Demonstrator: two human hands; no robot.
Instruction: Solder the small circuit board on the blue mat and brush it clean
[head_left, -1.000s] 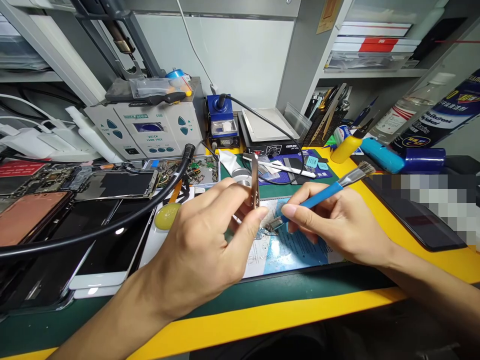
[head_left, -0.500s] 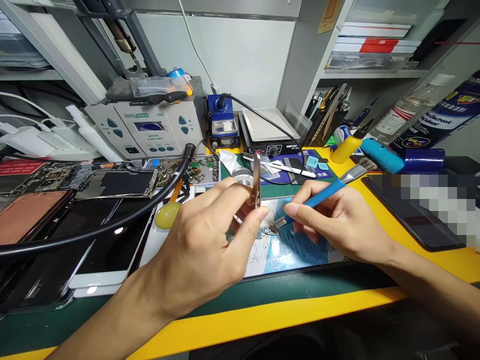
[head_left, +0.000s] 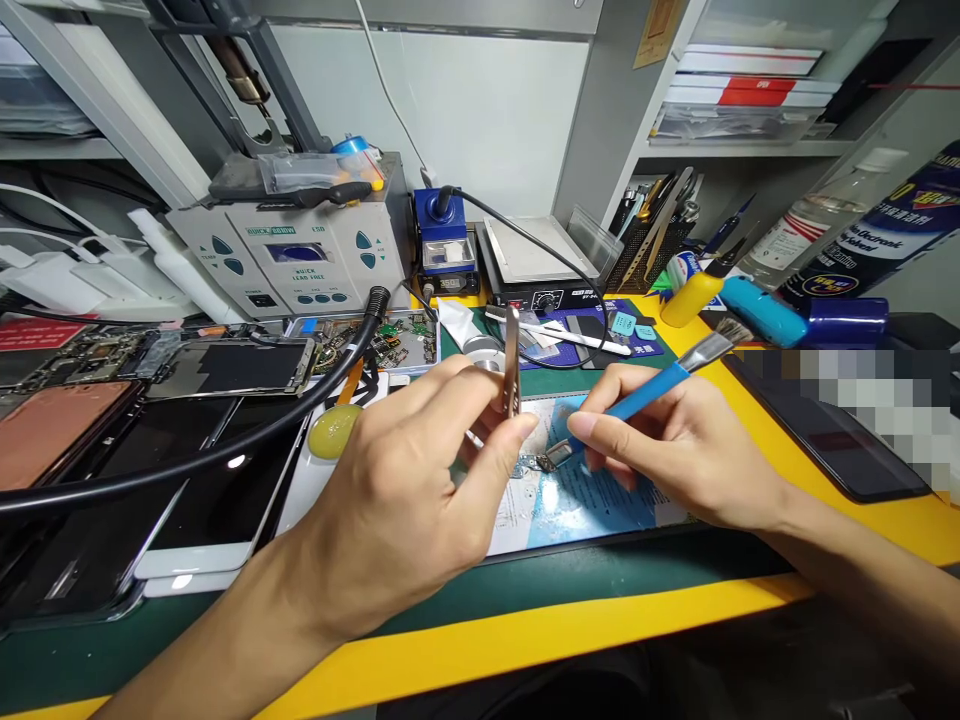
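My left hand (head_left: 420, 470) is closed on metal tweezers (head_left: 512, 360), pinched between thumb and fingers; their tips are hidden behind the hand. In my right hand (head_left: 675, 440) is a blue double-ended brush (head_left: 645, 392), slanting down to the left. Its upper bristles point away to the right. The lower end touches a small circuit board (head_left: 528, 465) beside my left thumb, partly covered by that hand. Beneath the board lies a glossy white-and-blue sheet (head_left: 585, 515) that looks wet in spots.
A thick black hose (head_left: 300, 430) crosses the left side, over phones and screens (head_left: 210, 490). A yellow-green sponge (head_left: 335, 432) lies near my left wrist. Behind are a hot-air station (head_left: 300, 255) and a heating plate (head_left: 536, 250). A dark phone (head_left: 832, 430) rests at right.
The brush's lower end has shifted slightly down and left over the board. My left hand and the tweezers stay almost in place.
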